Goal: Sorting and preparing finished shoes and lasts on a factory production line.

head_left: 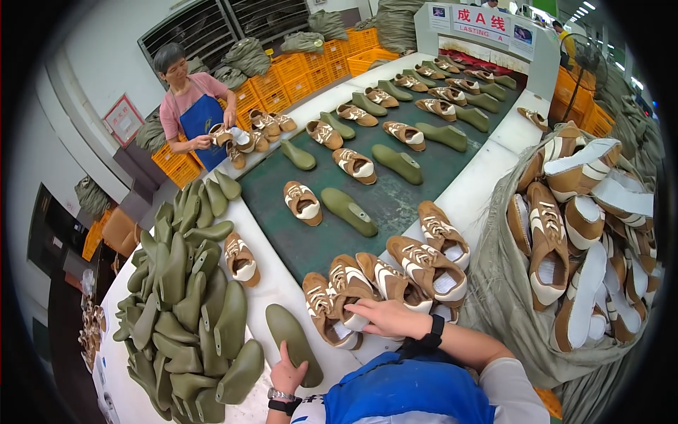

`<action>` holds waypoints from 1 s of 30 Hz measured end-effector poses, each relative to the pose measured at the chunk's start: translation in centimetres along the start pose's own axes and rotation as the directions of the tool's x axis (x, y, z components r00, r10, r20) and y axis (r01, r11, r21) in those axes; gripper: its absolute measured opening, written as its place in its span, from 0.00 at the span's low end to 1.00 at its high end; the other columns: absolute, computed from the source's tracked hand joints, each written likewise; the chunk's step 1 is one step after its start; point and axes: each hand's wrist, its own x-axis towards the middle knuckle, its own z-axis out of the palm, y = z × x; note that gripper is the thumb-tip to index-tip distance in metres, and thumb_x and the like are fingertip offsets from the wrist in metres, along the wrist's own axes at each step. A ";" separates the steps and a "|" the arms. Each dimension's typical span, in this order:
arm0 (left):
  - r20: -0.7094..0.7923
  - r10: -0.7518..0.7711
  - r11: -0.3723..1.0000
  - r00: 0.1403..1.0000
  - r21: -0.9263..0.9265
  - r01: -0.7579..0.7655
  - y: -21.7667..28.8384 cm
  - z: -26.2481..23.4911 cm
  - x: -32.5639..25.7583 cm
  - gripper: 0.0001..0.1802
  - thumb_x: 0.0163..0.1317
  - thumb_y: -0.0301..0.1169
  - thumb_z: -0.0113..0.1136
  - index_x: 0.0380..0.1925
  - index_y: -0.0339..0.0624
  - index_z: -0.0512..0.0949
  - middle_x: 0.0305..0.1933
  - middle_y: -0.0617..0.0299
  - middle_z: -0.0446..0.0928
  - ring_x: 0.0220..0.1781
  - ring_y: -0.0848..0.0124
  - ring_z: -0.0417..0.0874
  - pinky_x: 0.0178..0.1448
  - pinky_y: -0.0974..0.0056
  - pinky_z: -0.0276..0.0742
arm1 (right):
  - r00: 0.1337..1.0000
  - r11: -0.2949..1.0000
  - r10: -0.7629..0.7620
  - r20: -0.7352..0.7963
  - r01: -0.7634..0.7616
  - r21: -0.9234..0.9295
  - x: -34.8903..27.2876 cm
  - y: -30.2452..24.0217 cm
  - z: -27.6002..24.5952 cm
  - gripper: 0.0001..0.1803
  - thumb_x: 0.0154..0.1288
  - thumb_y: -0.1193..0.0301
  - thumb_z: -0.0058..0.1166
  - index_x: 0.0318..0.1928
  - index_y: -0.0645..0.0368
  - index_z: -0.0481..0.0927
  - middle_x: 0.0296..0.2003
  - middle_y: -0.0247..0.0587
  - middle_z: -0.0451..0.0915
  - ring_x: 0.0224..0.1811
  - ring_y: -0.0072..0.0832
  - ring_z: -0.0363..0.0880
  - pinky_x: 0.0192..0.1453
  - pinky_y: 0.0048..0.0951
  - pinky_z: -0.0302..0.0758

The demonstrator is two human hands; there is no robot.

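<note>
From the head view, the person's left hand (288, 369) curls its fingers around the heel end of an olive-green shoe last (294, 342) lying on the white table edge (487, 177), thumb up along its side. The right hand (387, 316) lies flat, fingers together, pressing down on a brown-and-white shoe upper (347, 283) in a row of similar uppers (424, 265) at the near end of the dark green conveyor belt (395, 201). It seems to pinch the upper's white lining, though its fingertips are partly hidden.

To the left, a heap of green lasts (185, 304) covers the table. On the belt, uppers and lasts lie paired in rows. At right, a grey sack (508, 297) gapes, full of more uppers. Across the belt, a co-worker in a blue apron (201, 120) holds an upper in both hands, with orange crates (296, 74) behind.
</note>
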 end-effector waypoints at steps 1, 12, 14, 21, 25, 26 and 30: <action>0.015 -0.050 0.999 0.999 0.011 0.050 0.6 -0.2 -0.5 0.40 0.46 0.43 0.62 0.61 0.50 0.59 0.24 0.45 0.78 0.28 0.48 0.79 0.32 0.51 0.75 | 0.999 0.999 -0.032 0.001 0.032 -0.012 0.2 0.4 0.5 0.24 0.55 0.66 0.55 0.53 0.55 0.68 0.47 0.41 0.71 0.38 0.43 0.77 0.38 0.40 0.76; 0.103 -0.041 0.467 0.994 -0.877 0.110 -4.6 -3.4 5.9 0.27 0.52 0.28 0.58 0.55 0.41 0.67 0.45 0.54 0.75 0.44 0.65 0.78 0.46 0.63 0.75 | 0.999 0.999 -0.038 -0.027 0.037 -0.029 -0.5 -0.4 0.2 0.24 0.56 0.68 0.55 0.55 0.52 0.68 0.48 0.47 0.69 0.37 0.45 0.78 0.38 0.40 0.77; 0.210 -0.001 0.152 0.978 -0.966 0.208 -2.8 -6.9 9.1 0.26 0.52 0.24 0.55 0.55 0.40 0.67 0.46 0.56 0.74 0.45 0.68 0.77 0.48 0.65 0.75 | 0.998 0.999 -0.029 -0.049 0.029 -0.015 -1.4 -1.2 -1.0 0.25 0.56 0.68 0.55 0.55 0.52 0.67 0.49 0.47 0.68 0.37 0.45 0.78 0.38 0.40 0.77; -0.219 0.089 0.807 0.972 -0.556 -0.199 3.6 -6.9 27.6 0.28 0.50 0.37 0.58 0.54 0.45 0.69 0.43 0.46 0.78 0.44 0.58 0.79 0.49 0.61 0.74 | 0.981 0.997 0.075 -0.181 -0.070 0.035 -4.3 -1.9 -3.3 0.19 0.57 0.68 0.53 0.51 0.54 0.72 0.47 0.40 0.71 0.37 0.41 0.77 0.38 0.34 0.75; -0.193 0.046 0.982 0.980 -0.169 -0.079 7.1 -2.7 34.2 0.29 0.50 0.40 0.53 0.55 0.46 0.66 0.41 0.41 0.77 0.45 0.48 0.78 0.51 0.52 0.73 | 0.929 0.971 0.224 -0.294 -0.238 -0.013 -6.5 -1.9 -3.2 0.15 0.57 0.68 0.53 0.46 0.55 0.76 0.40 0.39 0.76 0.36 0.38 0.78 0.37 0.33 0.75; -0.112 -0.002 0.996 0.994 -0.091 -0.008 5.7 -0.4 35.2 0.29 0.51 0.39 0.52 0.56 0.46 0.64 0.42 0.42 0.77 0.46 0.49 0.78 0.51 0.52 0.72 | 0.927 0.965 0.247 -0.282 -0.263 -0.019 -6.9 -2.1 -3.3 0.14 0.57 0.68 0.53 0.45 0.55 0.76 0.39 0.40 0.76 0.36 0.39 0.78 0.37 0.34 0.75; 0.074 -0.104 0.994 0.992 0.035 0.102 8.7 2.4 33.2 0.32 0.54 0.38 0.51 0.61 0.46 0.58 0.47 0.41 0.75 0.50 0.50 0.76 0.54 0.54 0.71 | 0.868 0.917 0.377 -0.323 -0.399 -0.002 -9.5 -2.1 -3.6 0.13 0.56 0.69 0.54 0.42 0.56 0.77 0.35 0.41 0.78 0.35 0.40 0.78 0.36 0.35 0.75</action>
